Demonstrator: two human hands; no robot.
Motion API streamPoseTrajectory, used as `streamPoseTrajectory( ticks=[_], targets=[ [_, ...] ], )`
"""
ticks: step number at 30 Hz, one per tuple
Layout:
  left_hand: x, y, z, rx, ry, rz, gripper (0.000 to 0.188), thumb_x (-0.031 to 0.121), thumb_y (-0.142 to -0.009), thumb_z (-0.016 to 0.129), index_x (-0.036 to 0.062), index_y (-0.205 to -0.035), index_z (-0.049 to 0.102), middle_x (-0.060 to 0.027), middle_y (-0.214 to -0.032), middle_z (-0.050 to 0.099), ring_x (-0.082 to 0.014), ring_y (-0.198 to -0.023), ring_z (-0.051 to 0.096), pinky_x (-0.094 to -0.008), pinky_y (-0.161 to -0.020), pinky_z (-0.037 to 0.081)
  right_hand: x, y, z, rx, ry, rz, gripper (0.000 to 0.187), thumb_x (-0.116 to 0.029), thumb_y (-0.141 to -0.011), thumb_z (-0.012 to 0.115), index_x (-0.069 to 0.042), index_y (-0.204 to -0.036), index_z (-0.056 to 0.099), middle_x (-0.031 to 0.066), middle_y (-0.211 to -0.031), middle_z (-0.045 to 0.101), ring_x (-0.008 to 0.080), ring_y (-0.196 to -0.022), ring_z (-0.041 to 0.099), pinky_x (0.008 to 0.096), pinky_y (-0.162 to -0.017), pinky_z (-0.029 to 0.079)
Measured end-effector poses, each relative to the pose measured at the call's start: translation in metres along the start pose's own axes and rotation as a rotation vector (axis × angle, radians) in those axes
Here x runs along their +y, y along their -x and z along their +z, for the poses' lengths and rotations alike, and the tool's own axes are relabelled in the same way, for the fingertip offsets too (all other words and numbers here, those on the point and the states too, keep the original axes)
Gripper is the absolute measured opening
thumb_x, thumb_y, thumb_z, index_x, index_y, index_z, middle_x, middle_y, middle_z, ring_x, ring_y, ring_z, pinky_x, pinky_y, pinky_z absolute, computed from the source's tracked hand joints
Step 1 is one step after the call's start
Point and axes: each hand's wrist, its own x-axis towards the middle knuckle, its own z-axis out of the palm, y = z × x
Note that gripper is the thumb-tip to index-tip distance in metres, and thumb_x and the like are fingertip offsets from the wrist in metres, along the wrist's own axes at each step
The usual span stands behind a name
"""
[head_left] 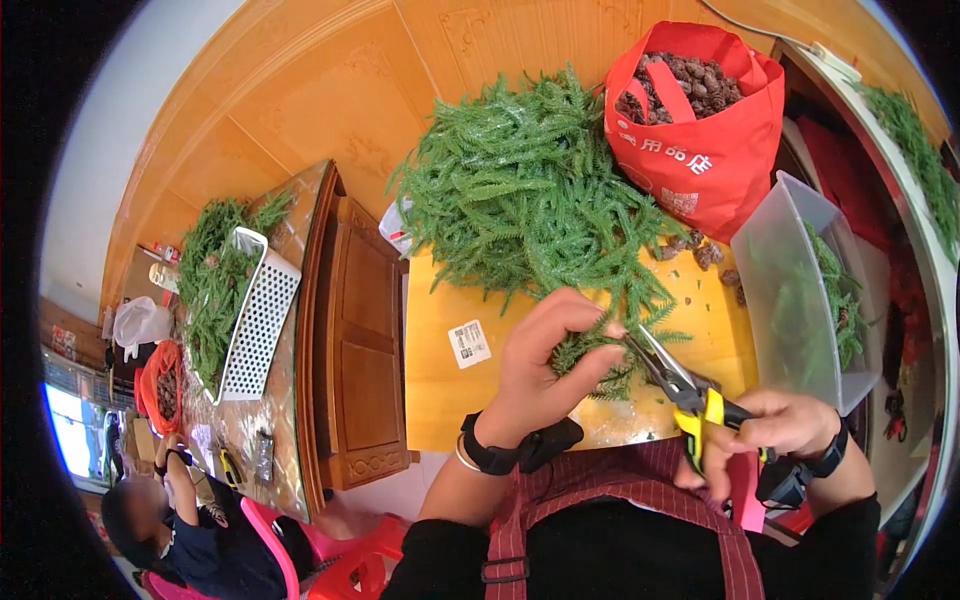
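My left hand [540,368] pinches a small green artificial pine sprig [622,378] between thumb and forefinger over the near part of the yellow tabletop [435,385]. Long-nosed pliers [690,400] with yellow-and-black handles are gripped in my right hand [775,432]. Their pointed metal jaws reach up beside my left fingertips, close to the sprig; whether they clamp anything I cannot tell. Just beyond my hands rises a big heap of green pine sprigs [520,190]. A few brown pine cones [707,256] lie to its right.
A red bag [735,170] full of pine cones stands at the back right. Right of the table is a clear plastic bin [775,275] with greenery inside. Leftward, a person [190,530] sits by another table [300,235] holding a white perforated basket [258,340].
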Motion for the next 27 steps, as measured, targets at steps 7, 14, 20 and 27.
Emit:
streamPoseTrajectory(
  ticks=[7, 14, 20, 27],
  targets=[
    [-0.002, 0.004, 0.0, 0.087, -0.043, 0.044, 0.018, -0.003, -0.072, 0.063, 0.0016, -0.089, 0.057, -0.0081, -0.082, 0.058, -0.0192, -0.075, 0.054, -0.0274, -0.068, 0.042, -0.01, 0.003, 0.007, 0.222, 0.44, 0.037, 0.032, -0.031, -0.09, 0.052, -0.002, -0.095, 0.064, 0.0055, -0.094, 0.064, 0.0144, -0.091, 0.055, 0.0279, -0.085, 0.04],
    [0.004, 0.005, 0.001, 0.268, -0.015, -0.052, 0.012, 0.002, -0.076, 0.062, 0.0004, -0.085, 0.054, -0.0105, -0.088, 0.055, -0.0196, -0.084, 0.054, -0.0317, -0.077, 0.044, -0.005, 0.008, 0.008, 0.189, 0.453, -0.132, 0.031, -0.026, -0.089, 0.051, 0.002, -0.095, 0.063, 0.0081, -0.095, 0.064, 0.0154, -0.093, 0.054, 0.0295, -0.087, 0.039],
    [0.007, 0.007, 0.004, 0.213, -0.125, 0.057, 0.016, 0.004, -0.073, 0.066, 0.0001, -0.086, 0.056, -0.011, -0.085, 0.057, -0.0219, -0.083, 0.055, -0.0329, -0.077, 0.044, -0.004, 0.0, 0.012, 0.436, 0.758, -0.394, 0.045, -0.04, -0.084, 0.05, 0.003, -0.084, 0.061, 0.0133, -0.089, 0.065, 0.0269, -0.084, 0.06, 0.0356, -0.089, 0.04],
    [0.011, 0.004, 0.009, 0.211, -0.151, 0.115, 0.024, -0.001, -0.066, 0.071, 0.0011, -0.088, 0.06, -0.01, -0.084, 0.061, -0.0231, -0.078, 0.058, -0.03, -0.069, 0.046, 0.006, -0.013, 0.002, 0.628, 1.161, -0.529, 0.036, -0.035, -0.076, 0.061, 0.001, -0.078, 0.059, 0.0121, -0.068, 0.056, 0.0337, -0.075, 0.056, 0.0424, -0.085, 0.041]
  ],
)
